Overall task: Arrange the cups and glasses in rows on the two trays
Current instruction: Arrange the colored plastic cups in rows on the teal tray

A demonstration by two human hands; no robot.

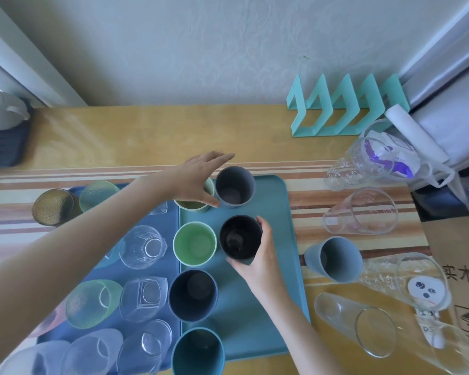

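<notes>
A wooden table [146, 131] with a striped cloth [336, 212] carries two trays side by side: a blue tray [171, 217] on the left, crowded with clear glasses [142, 246] and tinted ones, and a teal tray [279, 266] on the right. On the teal tray a column of upright cups runs along its left edge: a teal cup [198, 350] nearest, then a navy cup [192, 295], a green cup [195, 243], and an olive cup [192, 205] half hidden under the left hand. A second column has a grey cup [234, 189] at the far end and a black cup [240, 236] next to the green one.

To the right of the teal tray, off it, lie several clear cups on their sides [360, 212], a big glass [355, 326] near the front edge, and a grey-blue cup [333, 262] tipped over, its mouth facing the viewer. Beyond them sit a cardboard box [458, 253], a plastic bag [390, 155] and a mint rack [344, 109] against the wall. An amber glass [53, 207] stands beside the blue tray's far left corner.

The right hand [260, 255] grips the black cup from its right side, fingers wrapped around the wall. The left hand [198, 180] hovers, fingers spread wide, over the olive cup and just beside the grey cup, holding nothing.
</notes>
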